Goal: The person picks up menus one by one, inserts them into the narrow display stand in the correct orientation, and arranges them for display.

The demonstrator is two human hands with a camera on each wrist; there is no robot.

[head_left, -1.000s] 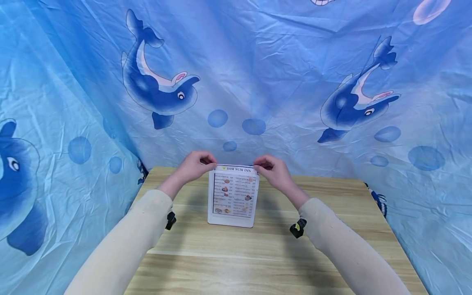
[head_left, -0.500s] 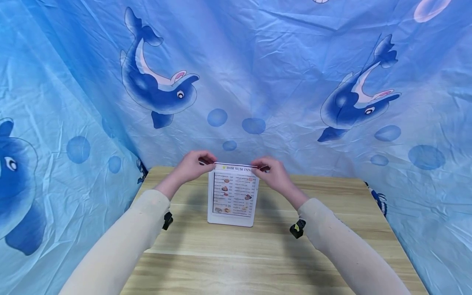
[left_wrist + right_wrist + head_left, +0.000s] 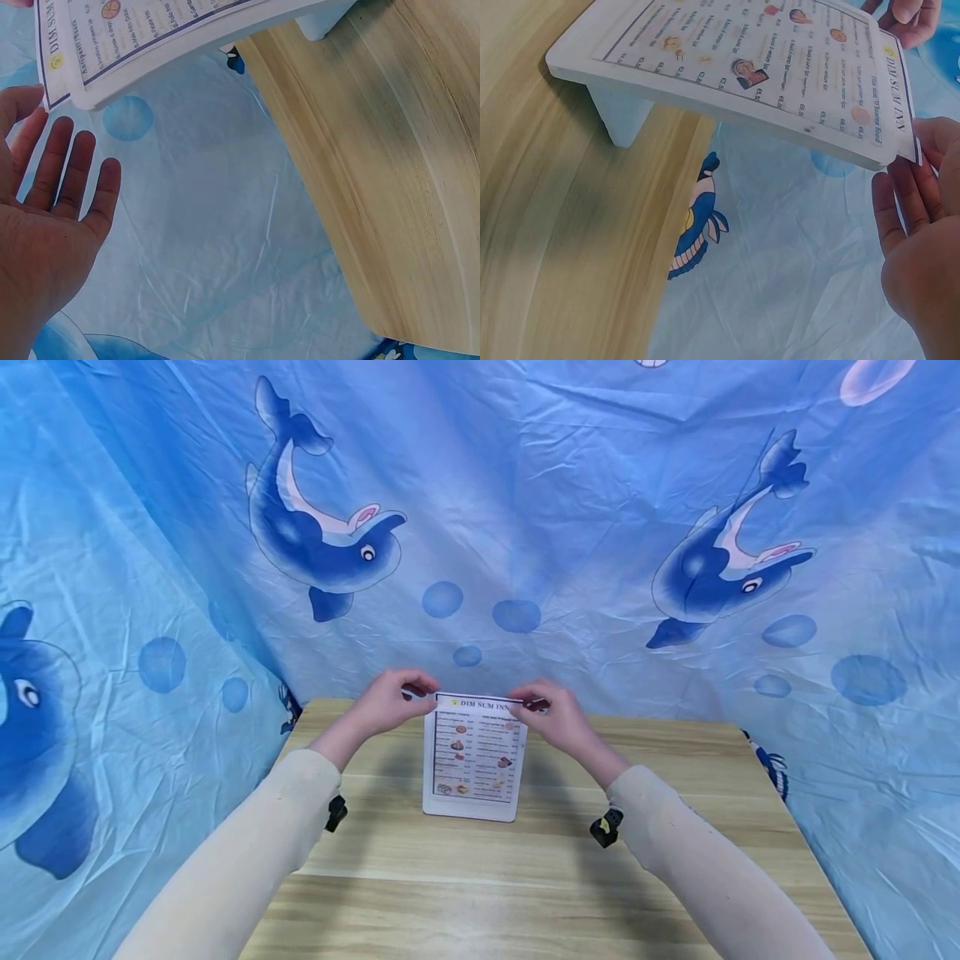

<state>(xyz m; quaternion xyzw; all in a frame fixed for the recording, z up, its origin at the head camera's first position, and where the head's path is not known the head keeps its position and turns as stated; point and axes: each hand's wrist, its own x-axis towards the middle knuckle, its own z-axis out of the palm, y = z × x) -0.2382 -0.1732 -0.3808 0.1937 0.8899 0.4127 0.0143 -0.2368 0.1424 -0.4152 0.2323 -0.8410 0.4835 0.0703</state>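
A printed menu sheet (image 3: pixel 474 747) headed DIM SUM INN lies over the sloping face of a white tablet-shaped stand (image 3: pixel 469 811). The stand's rear leg (image 3: pixel 621 112) shows in the right wrist view, resting on the table. Past the stand's top edge, a strip of the sheet with the title sticks out. My left hand (image 3: pixel 388 702) pinches the sheet's top left corner between thumb and index finger, its other fingers stretched out in the left wrist view. At the top right corner, my right hand (image 3: pixel 557 714) pinches the sheet, thumb in front and fingers behind.
The wooden table (image 3: pixel 465 893) carries the stand near its far edge. A blue dolphin-print curtain (image 3: pixel 480 527) hangs close behind the hands and along both sides. Black wrist devices (image 3: pixel 606 828) sit below both pale sleeves (image 3: pixel 697 852).
The stand has stayed put. Around its top, the sheet has shifted slightly, and the heading line under the title shows more clearly. The left forearm has moved a little left.
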